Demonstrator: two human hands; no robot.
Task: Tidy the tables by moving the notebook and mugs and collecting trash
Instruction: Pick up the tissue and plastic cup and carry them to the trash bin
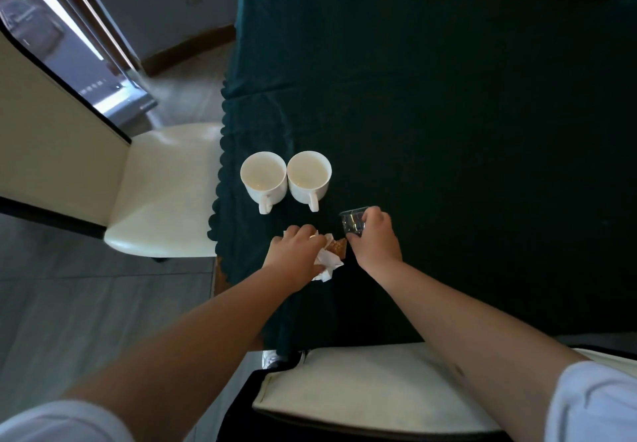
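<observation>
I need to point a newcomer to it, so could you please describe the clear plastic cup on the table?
Start at the dark green tablecloth and find the two white mugs near its left edge. Just right of and nearer than them, the right hand grips the clear plastic cup. Unlike the mugs, it is see-through, smaller and has no handle.

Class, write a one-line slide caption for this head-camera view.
Left hand gathers crumpled tissue; right hand grips plastic cup near two mugs.

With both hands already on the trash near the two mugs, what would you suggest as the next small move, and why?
Probably lift both hands together. The left hand is closed on the crumpled napkin and wrapper, and the right hand grips the clear plastic cup, so both seem ready to carry off.
</observation>
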